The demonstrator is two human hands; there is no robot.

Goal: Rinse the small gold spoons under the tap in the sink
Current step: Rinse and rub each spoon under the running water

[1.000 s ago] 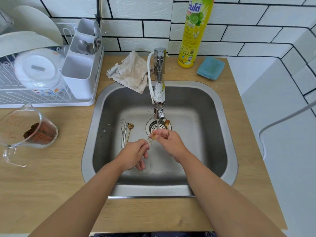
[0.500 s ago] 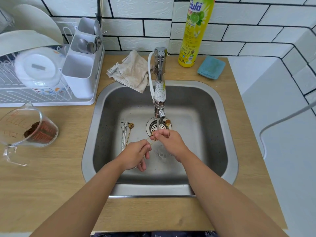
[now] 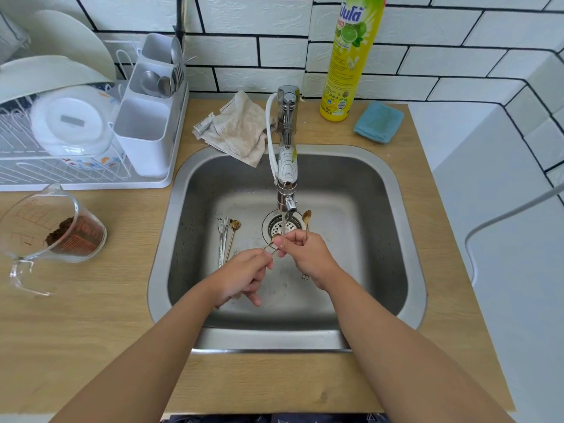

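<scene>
Both hands are over the steel sink (image 3: 396, 190), just below the tap (image 3: 287, 166), from which a thin stream of water runs. My left hand (image 3: 244, 276) pinches the handle of a small gold spoon (image 3: 270, 245) whose bowl lies under the stream. My right hand (image 3: 308, 254) rubs that bowl with its fingertips and also grips a second gold spoon (image 3: 306, 219) that points up past the drain (image 3: 279, 227). A third gold spoon (image 3: 232, 233) lies on the sink floor to the left beside silver spoons (image 3: 222, 239).
A glass measuring jug (image 3: 52, 233) with brown powder stands on the wooden counter at left. Behind it is a white dish rack (image 3: 91, 123) with plates and cutlery. A beige cloth (image 3: 241, 129), a yellow dish-soap bottle (image 3: 351, 56) and a blue sponge (image 3: 378, 122) sit behind the sink.
Both hands have stayed under the tap; the right fingers have shifted slightly on the spoon bowl. The spoons on the sink floor have not moved.
</scene>
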